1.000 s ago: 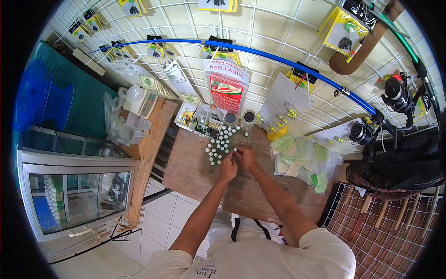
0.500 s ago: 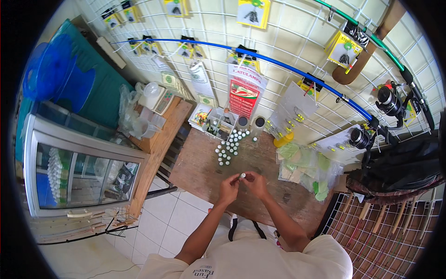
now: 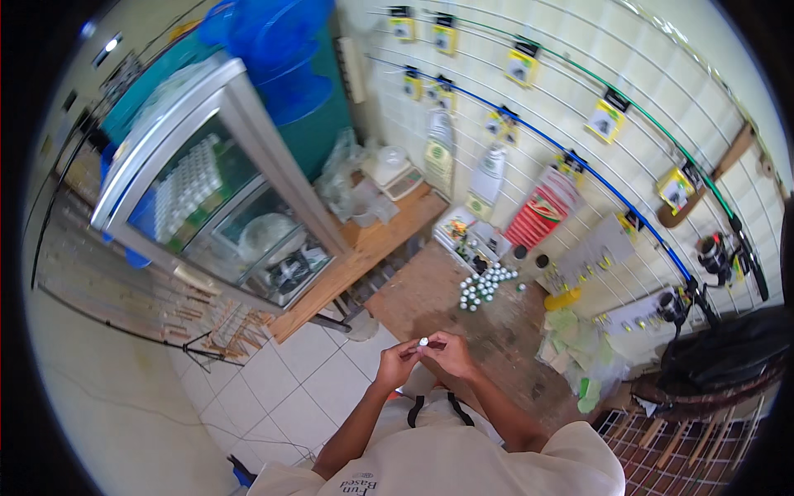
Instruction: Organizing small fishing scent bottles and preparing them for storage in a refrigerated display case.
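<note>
White-topped vial (image 3: 423, 341) drawn farther from the vial cluster (image 3: 486, 289), fingers of left hand (image 3: 398, 364) and right hand (image 3: 452, 356) pinched narrow on it, cluster beyond fingers, rightward, on wooden table (image 3: 514, 364).

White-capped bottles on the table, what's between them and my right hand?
In the head view, only wooden tabletop, with a darker patch, lies between the white-capped bottles and your right hand.

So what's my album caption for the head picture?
Left hand and right hand hold a small white-topped bottle; more bottles stand on the wooden table.
</note>
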`<state>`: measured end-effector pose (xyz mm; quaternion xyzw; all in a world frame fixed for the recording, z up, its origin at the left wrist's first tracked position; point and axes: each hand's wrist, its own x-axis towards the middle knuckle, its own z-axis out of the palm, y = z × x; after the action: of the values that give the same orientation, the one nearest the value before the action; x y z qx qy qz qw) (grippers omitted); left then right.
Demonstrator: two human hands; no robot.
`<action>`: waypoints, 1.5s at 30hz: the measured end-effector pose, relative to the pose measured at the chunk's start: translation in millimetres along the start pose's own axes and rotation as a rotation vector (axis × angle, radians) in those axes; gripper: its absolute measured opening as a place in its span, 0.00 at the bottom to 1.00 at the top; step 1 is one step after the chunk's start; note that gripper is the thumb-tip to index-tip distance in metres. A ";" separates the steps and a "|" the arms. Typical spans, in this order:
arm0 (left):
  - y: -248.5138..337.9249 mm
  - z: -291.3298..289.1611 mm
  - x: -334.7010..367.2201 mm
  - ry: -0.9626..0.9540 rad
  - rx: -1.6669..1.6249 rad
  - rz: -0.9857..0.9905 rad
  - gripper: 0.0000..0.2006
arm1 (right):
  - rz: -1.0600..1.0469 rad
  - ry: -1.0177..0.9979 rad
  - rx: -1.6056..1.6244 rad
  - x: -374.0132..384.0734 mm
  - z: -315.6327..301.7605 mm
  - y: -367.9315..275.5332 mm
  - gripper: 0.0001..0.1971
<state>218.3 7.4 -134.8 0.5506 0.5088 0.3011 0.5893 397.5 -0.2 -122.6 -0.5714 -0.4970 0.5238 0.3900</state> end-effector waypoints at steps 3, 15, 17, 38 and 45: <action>-3.9 -26.4 -19.3 0.131 -0.056 0.070 0.18 | -0.069 -0.049 -0.021 9.0 32.2 -13.1 0.10; 0.9 -138.4 -103.8 0.585 -0.239 0.110 0.17 | -0.230 -0.391 0.164 77.0 168.3 -122.4 0.14; -1.1 -153.8 -118.6 0.640 -0.344 0.135 0.20 | -0.400 -0.356 0.113 95.3 199.1 -151.4 0.19; -12.2 -181.4 -168.9 0.884 -0.389 0.192 0.18 | -0.673 -0.313 0.047 148.8 317.4 -232.7 0.27; -3.0 -177.0 -156.8 0.895 -0.373 0.209 0.18 | -0.640 -0.364 0.093 108.0 264.9 -224.9 0.18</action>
<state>5.6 -76.1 -73.7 0.3005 0.5915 0.6513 0.3684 95.8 130.8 33.0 -0.2663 -0.6874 0.4903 0.4649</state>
